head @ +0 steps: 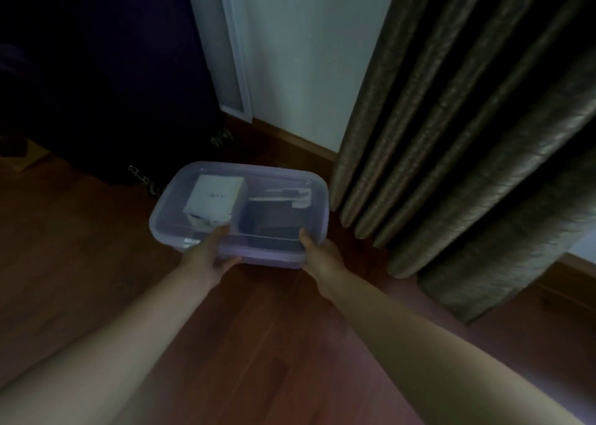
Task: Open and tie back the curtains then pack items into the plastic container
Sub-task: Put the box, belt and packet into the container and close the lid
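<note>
between left hand (215, 251) and right hand (319, 254): lidded plastic container (277, 179), gripped.

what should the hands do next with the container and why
Probably lower the container flat onto the floor and let go. The left hand and right hand both grip its near edge with thumbs on top. The lid looks on and a white box already lies inside, so packing seems done. Whether it already touches the floor is hard to tell.
</note>
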